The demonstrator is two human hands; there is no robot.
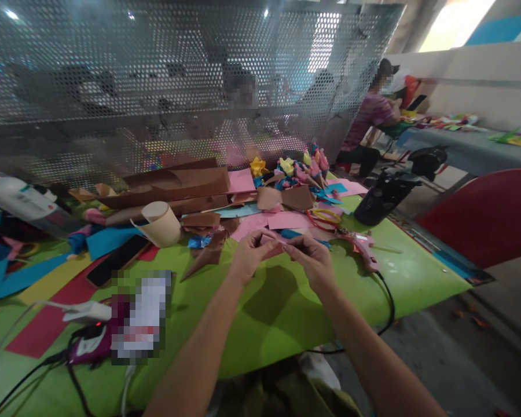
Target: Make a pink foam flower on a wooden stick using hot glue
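Between my two hands, just above the green table, is a small piece of pink felt [271, 238]. My left hand [252, 253] pinches its left side. The fingers of my right hand [309, 256] are closed on its right edge. Behind them lie flat pink sheets [289, 220] and a blue-handled tool [293, 234], partly hidden by my fingers. A pink glue gun [365, 250] rests to the right of my right hand, its cord running off the table edge. Left of my hands sits a folded brown cone [209, 255] beside a crinkled blue wrapper [198, 241].
On the green table [286, 324] lie a beige roll [161, 225], a dark phone [117, 260], a purple power strip [93, 341] with cords, and yellow-handled pliers [327, 215]. A dark bottle [384, 197] stands at right. Finished-looking felt flowers [304, 168] are heaped before a perforated metal screen [156, 75]. A person [369, 116] sits beyond.
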